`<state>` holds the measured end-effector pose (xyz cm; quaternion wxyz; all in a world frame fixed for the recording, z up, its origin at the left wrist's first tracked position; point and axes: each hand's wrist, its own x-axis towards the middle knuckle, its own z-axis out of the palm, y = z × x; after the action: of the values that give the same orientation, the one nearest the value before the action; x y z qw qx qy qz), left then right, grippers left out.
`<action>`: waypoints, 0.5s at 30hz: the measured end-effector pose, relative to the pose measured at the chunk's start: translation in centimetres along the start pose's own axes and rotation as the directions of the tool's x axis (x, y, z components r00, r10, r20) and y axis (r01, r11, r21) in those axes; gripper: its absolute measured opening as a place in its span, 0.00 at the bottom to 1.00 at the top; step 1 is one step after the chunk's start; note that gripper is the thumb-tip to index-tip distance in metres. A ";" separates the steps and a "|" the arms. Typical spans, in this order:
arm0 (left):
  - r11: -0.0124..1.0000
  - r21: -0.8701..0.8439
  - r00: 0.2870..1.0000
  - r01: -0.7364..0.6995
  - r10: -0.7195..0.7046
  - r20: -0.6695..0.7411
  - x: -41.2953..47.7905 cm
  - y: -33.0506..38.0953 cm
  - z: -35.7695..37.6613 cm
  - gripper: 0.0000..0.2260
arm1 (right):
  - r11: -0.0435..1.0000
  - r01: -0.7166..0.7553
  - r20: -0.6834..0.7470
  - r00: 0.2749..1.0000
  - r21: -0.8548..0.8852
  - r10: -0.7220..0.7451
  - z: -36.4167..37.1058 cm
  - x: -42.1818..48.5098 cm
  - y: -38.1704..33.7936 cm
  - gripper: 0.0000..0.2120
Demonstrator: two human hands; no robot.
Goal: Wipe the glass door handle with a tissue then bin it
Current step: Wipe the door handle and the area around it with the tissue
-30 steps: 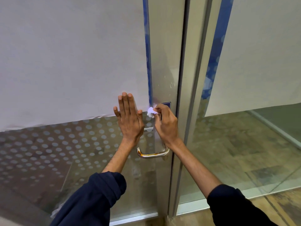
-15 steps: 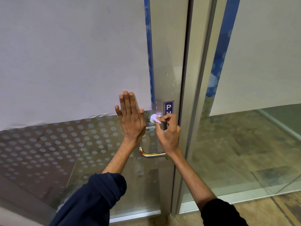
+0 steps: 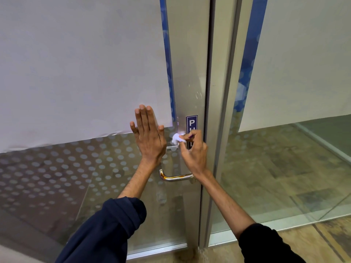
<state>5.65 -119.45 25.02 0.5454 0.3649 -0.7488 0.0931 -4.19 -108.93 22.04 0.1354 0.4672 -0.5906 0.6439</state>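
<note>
Wiping step in hand: the glass door [image 3: 79,168] is braced, the tissue pinched.

The left hand [image 3: 149,137] is laid flat and empty; the tissue [image 3: 176,138] is pinched in the right hand [image 3: 192,149] above the handle [image 3: 175,177], to which it must next be lowered.

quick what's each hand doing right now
Left hand: open, flat, fingers together, palm pressed on the glass door panel, holding nothing.
Right hand: closed, pinching the small crumpled white tissue by its fingertips.
</note>
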 end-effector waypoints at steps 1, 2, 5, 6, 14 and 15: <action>1.000 0.002 1.000 -0.001 0.001 -0.006 0.0 0.0 0.1 0.27 | 0.999 -0.004 -0.021 1.000 0.032 0.005 -0.1 1.1 -0.6 0.19; 1.000 0.001 1.000 -0.002 0.002 -0.011 0.0 0.0 0.1 0.27 | 0.998 -0.006 -0.039 0.999 0.061 0.008 -0.2 2.3 -1.2 0.19; 1.000 -0.004 1.000 -0.009 0.009 -0.023 0.0 0.0 0.2 0.27 | 0.996 -0.006 -0.084 0.996 0.092 0.014 -0.2 4.7 -2.7 0.19; 1.000 -0.004 1.000 -0.010 0.010 -0.026 0.0 0.0 0.2 0.27 | 0.997 0.004 -0.092 0.996 0.083 0.004 -0.2 4.9 -3.0 0.19; 1.000 -0.022 1.000 -0.008 0.008 -0.022 -0.1 0.0 0.0 0.26 | 0.995 0.056 -0.015 0.998 -0.079 -0.058 -0.2 0.7 -0.7 0.18; 1.000 -0.019 1.000 -0.008 0.008 -0.022 -0.1 0.1 -0.1 0.26 | 0.995 0.041 0.005 0.999 -0.095 -0.041 -0.2 -0.3 -0.2 0.17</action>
<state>5.68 -119.34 24.99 0.5565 0.3555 -0.7453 0.0921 -4.02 -108.56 21.97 0.1697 0.4734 -0.6109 0.6115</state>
